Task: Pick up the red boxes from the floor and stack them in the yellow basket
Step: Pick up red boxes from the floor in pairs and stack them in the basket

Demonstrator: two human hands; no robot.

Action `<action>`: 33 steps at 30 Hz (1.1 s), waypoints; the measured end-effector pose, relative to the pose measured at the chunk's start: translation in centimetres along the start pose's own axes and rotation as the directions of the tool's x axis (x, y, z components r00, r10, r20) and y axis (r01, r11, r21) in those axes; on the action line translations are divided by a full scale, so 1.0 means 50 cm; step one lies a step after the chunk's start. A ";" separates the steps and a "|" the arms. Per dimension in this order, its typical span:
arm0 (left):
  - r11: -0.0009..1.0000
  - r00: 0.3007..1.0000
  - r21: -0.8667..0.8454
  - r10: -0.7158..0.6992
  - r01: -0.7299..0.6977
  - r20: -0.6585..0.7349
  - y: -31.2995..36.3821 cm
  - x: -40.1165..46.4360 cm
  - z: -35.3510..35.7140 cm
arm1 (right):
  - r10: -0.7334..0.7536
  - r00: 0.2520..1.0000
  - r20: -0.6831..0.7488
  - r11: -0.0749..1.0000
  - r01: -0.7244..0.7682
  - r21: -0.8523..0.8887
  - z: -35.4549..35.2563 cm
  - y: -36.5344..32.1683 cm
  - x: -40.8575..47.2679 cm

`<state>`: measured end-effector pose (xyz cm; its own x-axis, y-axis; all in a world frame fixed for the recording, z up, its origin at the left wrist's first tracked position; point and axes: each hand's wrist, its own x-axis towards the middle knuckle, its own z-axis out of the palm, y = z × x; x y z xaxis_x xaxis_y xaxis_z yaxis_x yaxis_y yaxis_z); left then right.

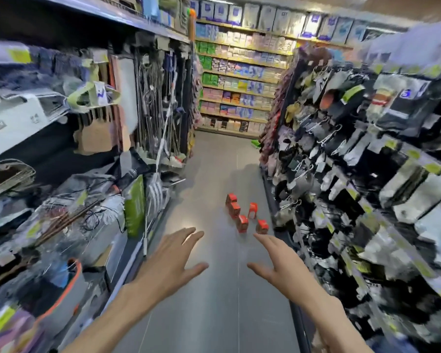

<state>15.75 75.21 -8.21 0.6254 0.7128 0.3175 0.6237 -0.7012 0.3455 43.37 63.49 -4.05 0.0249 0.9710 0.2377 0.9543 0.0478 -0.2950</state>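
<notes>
Red boxes (242, 214) stand grouped on the grey floor (214, 301) near its right edge, while left hand (173, 258) and right hand (280, 263) hover with fingers spread, holding nothing.

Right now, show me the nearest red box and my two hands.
nearest red box (262, 226), head view, front face.
left hand (175, 256), head view, back of hand.
right hand (278, 261), head view, back of hand.

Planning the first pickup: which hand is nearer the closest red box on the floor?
Right. The right hand has its fingertips just below the closest red box; the left hand is farther off to the box's left.
</notes>
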 end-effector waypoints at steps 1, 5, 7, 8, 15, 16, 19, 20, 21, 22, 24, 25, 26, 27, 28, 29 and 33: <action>1.000 1.000 -0.006 0.009 -0.009 0.009 -0.029 0.057 0.002 | 0.001 1.000 -0.004 1.000 -0.001 -0.005 0.005 0.018 0.054; 0.999 0.998 0.010 0.049 -0.050 0.044 -0.134 0.292 0.023 | 0.030 1.000 -0.004 0.999 -0.030 -0.027 0.020 0.111 0.268; 0.998 0.997 0.005 0.058 -0.059 0.054 -0.180 0.399 0.046 | 0.037 0.999 0.003 0.997 -0.037 -0.060 0.033 0.164 0.370; 0.997 0.996 0.006 0.070 -0.071 0.059 -0.203 0.453 0.062 | 0.041 0.999 0.000 0.997 -0.041 -0.069 0.040 0.191 0.422; 0.992 0.987 0.004 0.122 -0.123 0.102 -0.371 0.833 0.199 | 0.090 0.996 -0.014 0.992 -0.091 -0.086 0.110 0.414 0.782; 0.993 0.986 -0.006 0.120 -0.120 0.113 -0.395 0.892 0.216 | 0.109 0.994 -0.013 0.990 -0.110 -0.082 0.116 0.452 0.836; 0.989 0.980 -0.009 0.149 -0.149 0.129 -0.464 1.064 0.268 | 0.142 0.990 -0.021 0.988 -0.143 -0.065 0.131 0.556 0.987; 0.988 0.979 -0.011 0.153 -0.152 0.132 -0.485 1.119 0.283 | 0.147 0.989 -0.016 0.987 -0.148 -0.060 0.135 0.586 1.039; 0.989 0.980 -0.014 0.147 -0.146 0.131 -0.504 1.171 0.295 | 0.154 0.988 -0.009 0.986 -0.154 -0.059 0.139 0.612 1.089; 0.991 0.982 -0.018 0.135 -0.134 0.134 -0.524 1.218 0.307 | 0.168 0.986 0.005 0.984 -0.168 -0.052 0.144 0.637 1.138; 0.993 0.983 -0.030 0.115 -0.112 0.144 -0.565 1.310 0.331 | 0.185 0.982 0.024 0.982 -0.185 -0.030 0.157 0.681 1.235; 0.993 0.982 -0.034 0.118 -0.114 0.148 -0.589 1.358 0.345 | 0.189 0.982 0.026 0.982 -0.188 -0.022 0.165 0.703 1.283; 0.992 0.981 -0.050 0.124 -0.118 0.151 -0.615 1.408 0.360 | 0.196 0.980 0.030 0.981 -0.196 -0.016 0.176 0.726 1.332; 0.991 0.980 -0.070 0.127 -0.117 0.155 -0.643 1.459 0.377 | 0.204 0.978 0.032 0.979 -0.204 -0.015 0.189 0.751 1.380; 0.989 0.979 -0.088 0.131 -0.118 0.158 -0.674 1.510 0.396 | 0.215 0.976 0.028 0.976 -0.215 -0.018 0.205 0.777 1.425; 0.987 0.977 -0.102 0.137 -0.121 0.164 -0.707 1.563 0.417 | 0.231 0.973 0.019 0.973 -0.230 -0.022 0.223 0.804 1.468; 0.983 0.965 -0.109 0.167 -0.147 0.202 -0.831 1.771 0.501 | 0.303 0.953 0.019 0.953 -0.303 -0.028 0.294 0.910 1.626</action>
<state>56.96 167.00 -16.57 0.8025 0.5670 0.1854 0.4700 -0.7924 0.3890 84.42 148.03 -11.75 0.3073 0.9441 0.1195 0.9099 -0.2548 -0.3274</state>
